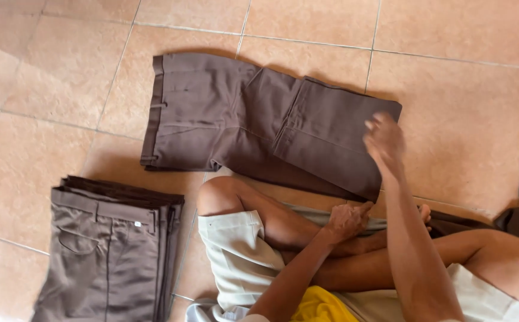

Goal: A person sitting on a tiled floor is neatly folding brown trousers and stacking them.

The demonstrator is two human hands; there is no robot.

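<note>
Brown trousers [259, 128]: lying flat on the tiled floor [450, 89] straight ahead of the seated person, waistband to the left, the leg part doubled back over itself so the top layer ends in a slanted edge at the right.
Right hand [383, 143]: over the right end of the folded layer, at or just above the cloth; motion blur hides whether it touches. The fingers look loosely curled and a little spread, with no cloth clearly pinched between them; I cannot tell more. Judging by its place at the fold's free edge, it seems to be pressing or smoothing that layer.
Left hand [347, 220]: resting on the person's crossed legs, near the lower edge of the trousers, fingers bent in a loose half-curl and holding nothing that shows.
Folded stack [107, 250]: grey-brown trousers piled neatly at lower left, well apart from the brown pair, waistbands uppermost; likely set aside to keep the working spot free.
Dark cloth [518, 220]: a bunched piece at the right edge, beside the person's knee.
Containers: none in view; all garments lie directly on the tiles.
</note>
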